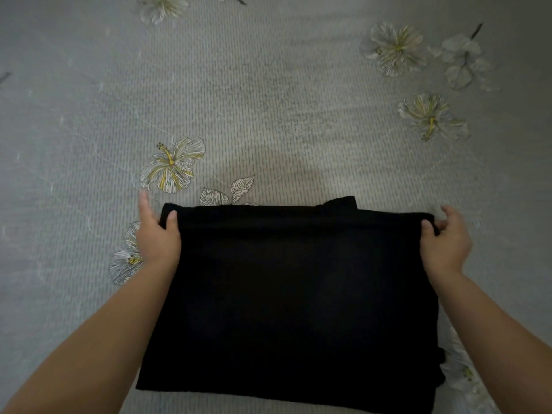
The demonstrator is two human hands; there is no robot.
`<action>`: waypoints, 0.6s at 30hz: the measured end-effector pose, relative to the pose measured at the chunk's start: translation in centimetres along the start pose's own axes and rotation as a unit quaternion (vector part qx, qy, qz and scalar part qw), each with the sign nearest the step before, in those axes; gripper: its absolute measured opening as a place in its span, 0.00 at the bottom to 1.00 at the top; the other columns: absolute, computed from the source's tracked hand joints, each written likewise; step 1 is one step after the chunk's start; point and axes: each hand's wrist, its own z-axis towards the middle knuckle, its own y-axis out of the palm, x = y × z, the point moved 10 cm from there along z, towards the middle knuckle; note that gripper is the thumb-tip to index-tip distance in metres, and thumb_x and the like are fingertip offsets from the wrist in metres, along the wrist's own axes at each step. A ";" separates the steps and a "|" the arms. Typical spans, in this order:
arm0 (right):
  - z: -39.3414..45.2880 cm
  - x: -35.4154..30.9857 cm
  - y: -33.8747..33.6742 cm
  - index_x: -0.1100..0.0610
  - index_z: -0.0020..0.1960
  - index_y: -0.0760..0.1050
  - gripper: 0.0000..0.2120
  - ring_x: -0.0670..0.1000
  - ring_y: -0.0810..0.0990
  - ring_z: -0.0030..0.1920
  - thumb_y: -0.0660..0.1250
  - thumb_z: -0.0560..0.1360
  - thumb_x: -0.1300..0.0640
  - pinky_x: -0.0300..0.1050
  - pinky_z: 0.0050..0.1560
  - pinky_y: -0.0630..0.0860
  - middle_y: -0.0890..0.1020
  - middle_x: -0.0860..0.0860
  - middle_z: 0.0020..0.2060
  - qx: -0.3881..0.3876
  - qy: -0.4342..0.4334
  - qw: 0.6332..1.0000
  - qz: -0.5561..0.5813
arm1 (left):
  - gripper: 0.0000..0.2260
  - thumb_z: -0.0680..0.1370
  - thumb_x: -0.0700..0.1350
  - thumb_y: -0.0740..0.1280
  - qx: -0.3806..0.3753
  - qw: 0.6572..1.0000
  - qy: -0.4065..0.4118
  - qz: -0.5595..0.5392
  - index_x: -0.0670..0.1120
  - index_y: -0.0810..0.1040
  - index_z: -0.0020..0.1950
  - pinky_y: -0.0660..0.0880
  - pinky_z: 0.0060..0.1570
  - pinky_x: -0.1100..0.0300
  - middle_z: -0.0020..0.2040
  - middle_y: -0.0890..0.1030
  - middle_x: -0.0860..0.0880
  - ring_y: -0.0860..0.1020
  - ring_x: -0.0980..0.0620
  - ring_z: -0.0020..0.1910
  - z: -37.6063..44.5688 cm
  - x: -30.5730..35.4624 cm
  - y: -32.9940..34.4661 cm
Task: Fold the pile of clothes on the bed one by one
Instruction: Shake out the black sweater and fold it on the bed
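A black garment [292, 294] lies flat on the bed, folded into a wide rectangle, with a small flap sticking out past its far edge at the right. My left hand [156, 234] pinches the far left corner, thumb on top of the cloth. At the far right corner, my right hand [446, 237] grips the edge the same way. Both forearms run along the garment's sides. No pile of other clothes shows in this view.
The bed sheet [268, 100] is pale grey with fine stripes and printed white-and-yellow flowers. Flower prints lie just beyond the garment's far left corner [171, 165] and at the far right [394, 49].
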 end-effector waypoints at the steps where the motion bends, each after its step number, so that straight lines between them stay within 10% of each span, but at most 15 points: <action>1: 0.0 -0.2 0.4 0.65 0.69 0.64 0.21 0.61 0.72 0.59 0.61 0.77 0.62 0.47 0.59 0.66 0.74 0.65 0.57 -0.001 -0.011 1.000 -0.013 | 0.29 0.80 0.44 0.60 -0.004 1.000 -0.012 0.024 0.50 0.48 0.76 0.63 0.66 0.46 0.72 0.64 0.43 0.65 0.42 0.69 -0.1 -0.2 0.3; 12: -11.7 1.3 -1.2 0.69 0.64 0.67 0.28 0.67 0.70 0.61 0.54 0.73 0.49 0.64 0.62 0.64 0.71 0.68 0.61 -0.009 -0.112 0.986 -0.121 | 0.30 0.77 0.54 0.54 -0.039 0.961 0.132 0.239 0.36 0.59 0.72 0.61 0.63 0.38 0.66 0.65 0.30 0.65 0.30 0.65 -9.7 -1.9 -0.2; 18: -20.2 6.5 -1.8 0.69 0.63 0.70 0.27 0.71 0.75 0.52 0.55 0.74 0.49 0.67 0.49 0.71 0.74 0.71 0.55 -0.046 -0.056 0.977 -0.201 | 0.27 0.78 0.54 0.56 -0.080 0.956 0.034 0.280 0.39 0.61 0.72 0.68 0.52 0.36 0.61 0.68 0.27 0.70 0.29 0.55 -17.0 -7.3 -2.0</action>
